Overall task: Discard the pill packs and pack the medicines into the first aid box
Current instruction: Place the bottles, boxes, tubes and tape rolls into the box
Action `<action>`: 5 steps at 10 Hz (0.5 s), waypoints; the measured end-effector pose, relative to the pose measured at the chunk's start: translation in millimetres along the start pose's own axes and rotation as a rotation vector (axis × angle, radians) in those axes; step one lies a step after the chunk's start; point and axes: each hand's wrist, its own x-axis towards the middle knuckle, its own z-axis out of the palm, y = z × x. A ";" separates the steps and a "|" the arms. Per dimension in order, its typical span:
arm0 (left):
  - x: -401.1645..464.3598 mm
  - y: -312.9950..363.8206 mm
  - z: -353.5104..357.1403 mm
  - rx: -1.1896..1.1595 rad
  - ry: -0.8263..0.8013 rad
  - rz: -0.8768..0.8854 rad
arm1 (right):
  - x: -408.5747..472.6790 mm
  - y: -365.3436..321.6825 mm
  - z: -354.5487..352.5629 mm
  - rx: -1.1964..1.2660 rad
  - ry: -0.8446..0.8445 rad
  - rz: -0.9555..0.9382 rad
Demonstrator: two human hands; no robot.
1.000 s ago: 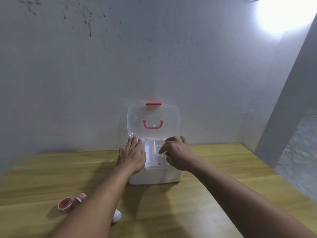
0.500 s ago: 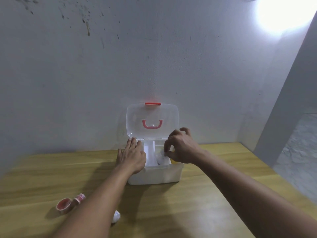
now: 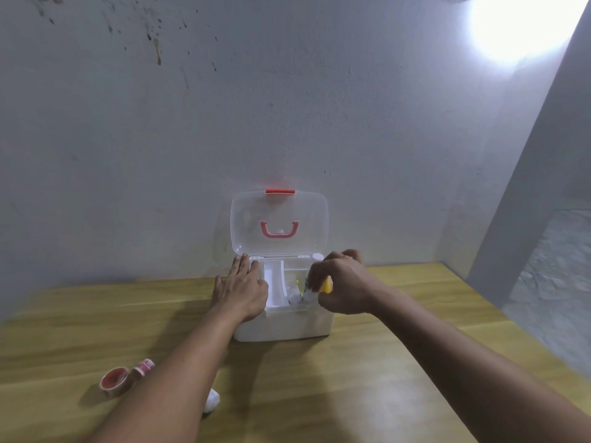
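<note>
Lower left of the frame: one red tape roll (image 3: pixel 114 380) lies on the wooden table (image 3: pixel 367 372), and just beside it, to its right, stands one small red-and-white container (image 3: pixel 144 367). One small white object (image 3: pixel 211 400) shows at the edge of the left forearm, low and left of centre; what it is cannot be told.

Centre of the frame: one white first aid box (image 3: pixel 281 326) sits on the table against the grey wall (image 3: pixel 287 107). Its clear lid (image 3: pixel 279 227) stands raised, carrying one red handle (image 3: pixel 279 228) and one red latch (image 3: pixel 279 191) at its top edge. A white inner tray with dividers is visible inside the box.

The left hand (image 3: pixel 240 287) lies flat, fingers straight and together, on the left rim of the box.

Right of centre: the right hand (image 3: pixel 340 284) is curled over the right compartment, its fingers pinching one small item with a yellow part (image 3: pixel 325 286). Clear, blurred contents lie beneath it inside the compartment; their number cannot be told.

Upper right: one bright light (image 3: pixel 524 24) glares on the wall.
</note>
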 end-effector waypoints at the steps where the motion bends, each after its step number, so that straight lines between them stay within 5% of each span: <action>1: 0.4 -0.8 0.2 -0.001 0.003 0.003 | 3.4 -2.4 5.3 -0.040 0.027 0.005; 5: -0.5 0.4 -1.7 -0.004 -0.007 -0.009 | 12.2 -8.0 7.3 -0.026 0.091 0.056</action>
